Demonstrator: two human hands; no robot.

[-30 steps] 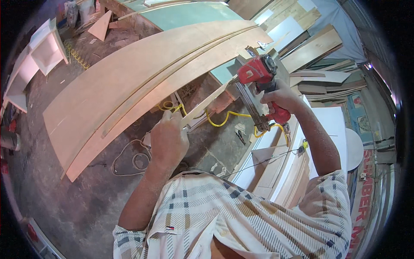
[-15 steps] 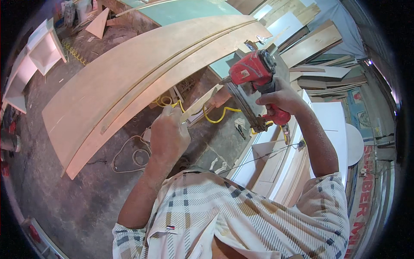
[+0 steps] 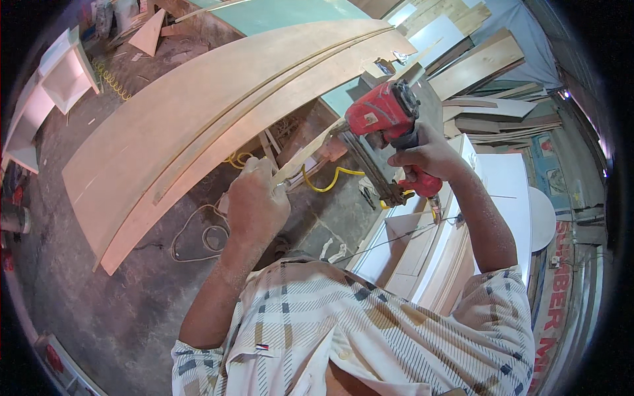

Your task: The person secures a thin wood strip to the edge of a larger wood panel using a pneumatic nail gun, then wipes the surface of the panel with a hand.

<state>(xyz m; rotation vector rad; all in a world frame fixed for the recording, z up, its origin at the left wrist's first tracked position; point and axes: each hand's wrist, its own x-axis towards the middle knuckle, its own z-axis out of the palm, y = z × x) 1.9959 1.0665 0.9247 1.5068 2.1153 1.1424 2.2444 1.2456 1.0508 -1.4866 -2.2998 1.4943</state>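
My right hand (image 3: pixel 429 157) is wrapped round the grip of a red and black nail gun (image 3: pixel 383 119). The gun's nose meets the far end of a thin pale wood strip (image 3: pixel 305 154), or sits just above it; contact is hard to tell. My left hand (image 3: pixel 256 198) is closed on the strip's near end. Beyond both hands lies a large curved plywood panel (image 3: pixel 158 112), with a long narrow wood strip (image 3: pixel 244 102) along its surface. Under the gun's nose, a brownish shape is partly hidden and cannot be made out.
A yellow air hose (image 3: pixel 323 189) loops below the strip. A pale cord (image 3: pixel 175 241) coils on the concrete floor (image 3: pixel 132 317). White cabinet parts (image 3: pixel 502 191) stand close on my right, white shelving (image 3: pixel 69 72) at far left. Boards (image 3: pixel 479 69) are stacked at the back right.
The nail gun and my right hand have shifted slightly down and left. My left hand still grips the strip, almost in the same place.
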